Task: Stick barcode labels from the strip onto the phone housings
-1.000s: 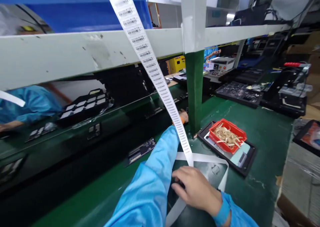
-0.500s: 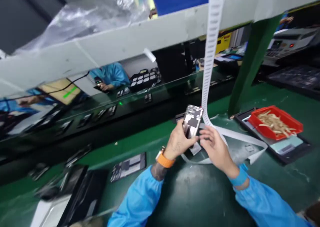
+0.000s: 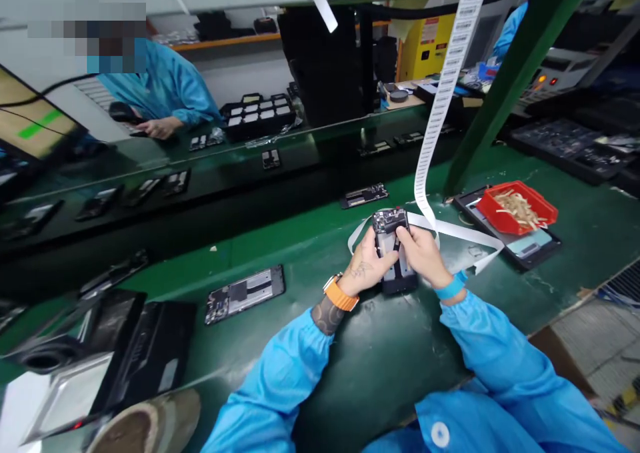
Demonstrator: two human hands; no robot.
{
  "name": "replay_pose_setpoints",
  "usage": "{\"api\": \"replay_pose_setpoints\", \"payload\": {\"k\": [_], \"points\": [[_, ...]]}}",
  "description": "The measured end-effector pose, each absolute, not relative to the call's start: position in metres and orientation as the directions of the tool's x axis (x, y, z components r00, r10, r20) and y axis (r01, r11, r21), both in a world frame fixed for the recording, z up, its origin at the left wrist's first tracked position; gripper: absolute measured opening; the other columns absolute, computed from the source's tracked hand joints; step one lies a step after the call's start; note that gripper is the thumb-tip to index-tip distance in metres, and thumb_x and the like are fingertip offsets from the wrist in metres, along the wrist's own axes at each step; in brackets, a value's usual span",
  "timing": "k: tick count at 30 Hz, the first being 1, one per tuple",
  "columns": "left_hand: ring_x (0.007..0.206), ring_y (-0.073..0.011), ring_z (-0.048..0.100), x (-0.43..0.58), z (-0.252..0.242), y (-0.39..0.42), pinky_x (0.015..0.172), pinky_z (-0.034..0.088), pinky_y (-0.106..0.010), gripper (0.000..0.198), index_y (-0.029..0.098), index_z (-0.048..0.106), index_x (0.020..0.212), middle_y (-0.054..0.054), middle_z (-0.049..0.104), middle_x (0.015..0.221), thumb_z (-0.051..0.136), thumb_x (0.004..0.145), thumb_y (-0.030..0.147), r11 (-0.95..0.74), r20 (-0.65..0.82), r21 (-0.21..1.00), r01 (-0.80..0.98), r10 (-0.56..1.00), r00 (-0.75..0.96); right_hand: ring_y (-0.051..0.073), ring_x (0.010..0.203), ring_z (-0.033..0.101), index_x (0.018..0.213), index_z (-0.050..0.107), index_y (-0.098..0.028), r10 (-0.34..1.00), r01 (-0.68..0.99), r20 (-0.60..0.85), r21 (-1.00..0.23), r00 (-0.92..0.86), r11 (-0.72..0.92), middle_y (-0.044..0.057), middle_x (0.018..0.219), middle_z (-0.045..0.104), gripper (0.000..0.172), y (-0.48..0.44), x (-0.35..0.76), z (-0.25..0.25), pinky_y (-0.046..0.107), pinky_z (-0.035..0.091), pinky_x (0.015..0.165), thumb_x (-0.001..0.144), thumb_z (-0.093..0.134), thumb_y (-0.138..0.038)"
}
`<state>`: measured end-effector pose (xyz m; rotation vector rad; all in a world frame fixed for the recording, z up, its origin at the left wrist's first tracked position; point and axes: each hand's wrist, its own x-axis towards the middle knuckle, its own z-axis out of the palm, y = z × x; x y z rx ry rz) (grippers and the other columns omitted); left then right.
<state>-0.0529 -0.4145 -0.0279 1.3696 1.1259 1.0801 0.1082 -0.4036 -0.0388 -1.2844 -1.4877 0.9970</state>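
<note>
My left hand [image 3: 369,264] is closed around the left side of an opened smartphone [image 3: 401,284], with its thumb lying across the middle. The phone's inner side faces up, showing circuitry at the top end and a silvery bay below. My right hand [image 3: 423,252] grips the right side, its thumb pressing near the circuitry; its other fingers are mostly hidden. Behind the phone, a strip of barcode labels [image 3: 434,133] hangs down and curls onto the green bench. To the left lies another opened phone [image 3: 245,294], and a further one [image 3: 365,196] sits beyond my hands.
On the right, a red bin [image 3: 547,213] of pale finger-cot-like pieces rests on a dark tray [image 3: 531,256]. A green post [image 3: 515,86] rises behind it. Lower left are a black case [image 3: 167,346] and a cardboard tube [image 3: 183,413]. Across the bench, a co-worker [image 3: 175,86] holds a dark object.
My right hand has come onto the phone, which was in my left hand alone. The phone has been lowered and turned more upright in view. The camera view has tilted down.
</note>
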Motion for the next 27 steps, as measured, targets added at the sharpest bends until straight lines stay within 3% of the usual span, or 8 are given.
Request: {"api": "replay_pose_setpoints", "payload": {"k": [2,4,6,9,13,20,24,27], "points": [[0.096,-0.0211,0.064,-0.045,-0.03,-0.413,0.091,0.048,-0.033,0.038,0.017,0.068,0.109,-0.007,0.071,0.106,0.077,0.073,0.025,-0.066,0.064,0.995,0.081,0.998,0.018,0.015,0.062,0.052,0.072,0.056,-0.019,0.975,0.328,0.191,-0.919,-0.116,0.219,0.0,0.063,0.055,0.05,-0.409,0.107,-0.039,0.026,0.04,0.057,0.101,0.04,-0.056],[0.086,-0.0194,0.064,-0.041,-0.03,-0.41,0.083,0.05,-0.032,0.03,0.015,0.071,0.098,-0.007,0.072,0.096,0.078,0.074,0.031,0.048,-0.055,0.99,-0.132,0.997,-0.05,0.016,0.064,0.055,0.086,0.061,-0.019,0.955,0.369,0.225,-0.885,-0.194,0.283,0.0,0.067,0.057,0.044,-0.414,0.107,-0.038,0.027,0.044,0.061,0.103,0.038,-0.052],[0.074,-0.017,0.064,-0.042,-0.029,-0.406,0.073,0.051,-0.03,0.033,0.013,0.069,0.092,-0.006,0.071,0.087,0.081,0.071,0.034,0.185,-0.214,0.886,-0.424,0.976,-0.022,0.016,0.064,0.058,0.113,0.059,-0.019,0.941,0.394,0.275,-0.857,-0.197,0.333,0.0,0.078,0.061,0.032,-0.419,0.105,-0.036,0.028,0.047,0.061,0.099,0.049,-0.046],[0.063,-0.015,0.063,-0.049,-0.024,-0.403,0.064,0.051,-0.028,0.035,0.011,0.068,0.089,-0.004,0.069,0.076,0.084,0.066,0.033,0.258,-0.297,0.735,-0.627,0.954,0.044,0.017,0.073,0.062,0.132,0.051,-0.021,0.88,0.448,0.448,-0.761,-0.16,0.469,0.007,0.102,0.062,0.04,-0.423,0.102,-0.034,0.032,0.054,0.067,0.094,0.059,-0.031],[0.063,-0.0167,0.066,-0.054,-0.011,-0.408,0.063,0.053,-0.028,0.033,0.01,0.068,0.09,-0.007,0.071,0.078,0.082,0.068,0.031,0.312,-0.266,0.695,-0.648,0.948,0.172,0.018,0.075,0.059,0.117,0.062,-0.022,0.774,0.532,0.573,-0.582,-0.269,0.616,0.007,0.101,0.059,0.024,-0.423,0.101,-0.031,0.036,0.055,0.075,0.095,0.053,-0.018],[0.06,-0.0168,0.066,-0.051,0.008,-0.419,0.063,0.054,-0.029,0.031,0.015,0.063,0.089,-0.001,0.07,0.073,0.081,0.064,0.019,0.36,-0.235,0.68,-0.639,0.932,0.274,0.018,0.078,0.059,0.099,0.064,-0.021,0.777,0.531,0.544,-0.577,-0.317,0.621,0.004,0.087,0.06,0.012,-0.423,0.109,-0.02,0.032,0.051,0.072,0.094,0.055,-0.015],[0.054,-0.0153,0.062,-0.05,0.006,-0.419,0.057,0.052,-0.027,0.03,0.014,0.068,0.094,-0.003,0.069,0.07,0.077,0.079,0.038,0.414,-0.23,0.667,-0.619,0.905,0.358,0.017,0.071,0.056,0.091,0.064,-0.021,0.8,0.525,0.471,-0.604,-0.372,0.599,0.0,0.076,0.055,0.006,-0.422,0.115,-0.013,0.03,0.047,0.066,0.092,0.06,-0.017],[0.057,-0.0176,0.065,-0.048,0.004,-0.42,0.056,0.051,-0.027,0.044,0.012,0.071,0.093,-0.006,0.069,0.068,0.062,0.091,0.055,0.531,-0.298,0.622,-0.576,0.84,0.454,0.015,0.065,0.053,0.084,0.062,-0.021,0.837,0.512,0.385,-0.665,-0.389,0.544,-0.002,0.071,0.052,0.007,-0.42,0.118,-0.01,0.028,0.044,0.061,0.09,0.061,-0.018]]}}
